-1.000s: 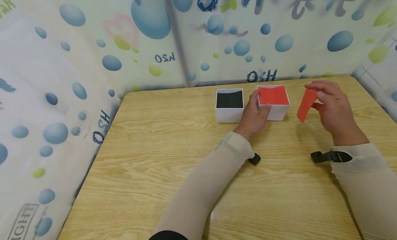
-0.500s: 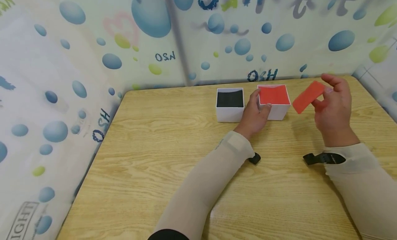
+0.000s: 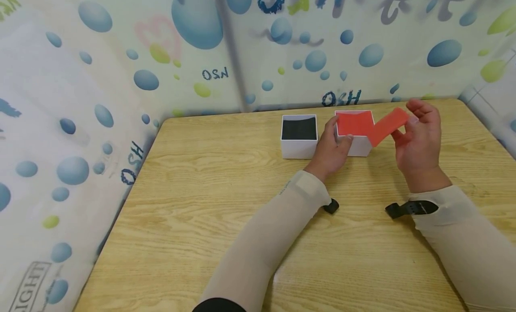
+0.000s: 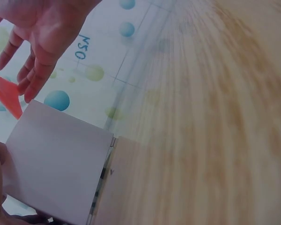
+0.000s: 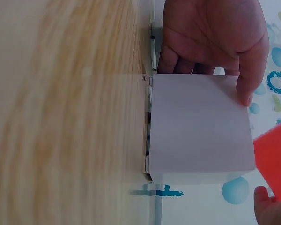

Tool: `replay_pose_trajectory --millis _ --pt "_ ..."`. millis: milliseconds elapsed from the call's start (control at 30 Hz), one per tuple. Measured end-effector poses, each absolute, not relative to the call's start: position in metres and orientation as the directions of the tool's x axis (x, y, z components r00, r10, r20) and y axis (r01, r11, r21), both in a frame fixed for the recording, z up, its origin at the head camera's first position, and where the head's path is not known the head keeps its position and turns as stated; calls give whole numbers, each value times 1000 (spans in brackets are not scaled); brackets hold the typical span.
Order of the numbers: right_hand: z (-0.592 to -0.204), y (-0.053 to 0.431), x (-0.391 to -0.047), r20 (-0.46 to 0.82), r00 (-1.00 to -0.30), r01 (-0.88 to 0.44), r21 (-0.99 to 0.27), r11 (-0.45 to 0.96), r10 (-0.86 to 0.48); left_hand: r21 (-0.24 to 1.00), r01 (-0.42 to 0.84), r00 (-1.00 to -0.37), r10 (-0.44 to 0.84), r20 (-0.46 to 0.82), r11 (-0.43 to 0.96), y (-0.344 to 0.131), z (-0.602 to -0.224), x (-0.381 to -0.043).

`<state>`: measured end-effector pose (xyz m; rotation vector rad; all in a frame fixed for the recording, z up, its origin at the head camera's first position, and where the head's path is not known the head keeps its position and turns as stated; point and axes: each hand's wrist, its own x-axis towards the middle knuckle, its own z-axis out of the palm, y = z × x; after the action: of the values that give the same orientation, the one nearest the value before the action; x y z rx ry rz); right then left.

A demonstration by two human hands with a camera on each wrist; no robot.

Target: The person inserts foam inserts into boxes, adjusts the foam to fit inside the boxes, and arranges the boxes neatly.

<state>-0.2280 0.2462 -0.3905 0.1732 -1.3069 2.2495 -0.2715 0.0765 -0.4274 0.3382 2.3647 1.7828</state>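
Observation:
At the right of the head view, my right hand (image 3: 421,146) pinches a thin red strip (image 3: 389,126), perhaps paper, by its upper end. The strip slants down to the left, its low end at the right front corner of a white box (image 3: 359,147); whether they touch I cannot tell. Red sheet material (image 3: 354,123) fills the box's opening. My left hand (image 3: 330,146) grips that box, thumb on the front and fingers at the left side. In the right wrist view, the thumb of my left hand (image 5: 215,37) lies over the white box (image 5: 201,124).
Left of my left hand stands a second white box (image 3: 299,149) with black sheet material (image 3: 299,129) inside. Both boxes are near the back edge of the wooden table (image 3: 201,191). A patterned backdrop (image 3: 266,48) rises behind it.
My right hand has moved left with the red strip, which has tilted from nearly upright to slanting and is now at the box's corner. My left hand and both boxes have stayed put.

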Motion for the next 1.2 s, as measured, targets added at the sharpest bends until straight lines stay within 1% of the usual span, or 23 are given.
replay_pose_trajectory --millis 267,400,500,533,600,667,733,800,933,1200 --pt "-390 253 -228 317 -889 -435 -810 -394 330 961 83 -962 273 8 263 77 -427 -272" --pt "-391 257 -228 299 -905 -394 -857 -332 303 959 84 -965 263 11 270 77 -428 -271" --pt "-392 260 -228 242 -923 -308 -931 -197 298 958 82 -967 256 9 276 77 -428 -270" --pt "-393 261 -228 217 -928 -267 -955 -131 303 957 82 -967 256 8 277 77 -428 -271" --pt "-393 262 -229 177 -936 -170 -984 49 305 956 84 -966 257 9 280 77 -428 -270" --pt "-394 262 -231 146 -941 -81 -973 216 306 956 86 -965 261 10 282 77 -427 -270" --pt "-394 261 -232 120 -947 -7 -934 357 297 956 84 -965 263 8 279 77 -427 -270" --pt "-393 259 -233 102 -955 31 -898 439 277 957 81 -965 264 4 279 77 -427 -270" --pt "-390 256 -232 100 -972 26 -853 522 212 956 79 -965 262 2 283 77 -427 -271" --pt "-389 256 -230 173 -985 -114 -750 652 27 951 99 -964 265 19 293 77 -428 -272"
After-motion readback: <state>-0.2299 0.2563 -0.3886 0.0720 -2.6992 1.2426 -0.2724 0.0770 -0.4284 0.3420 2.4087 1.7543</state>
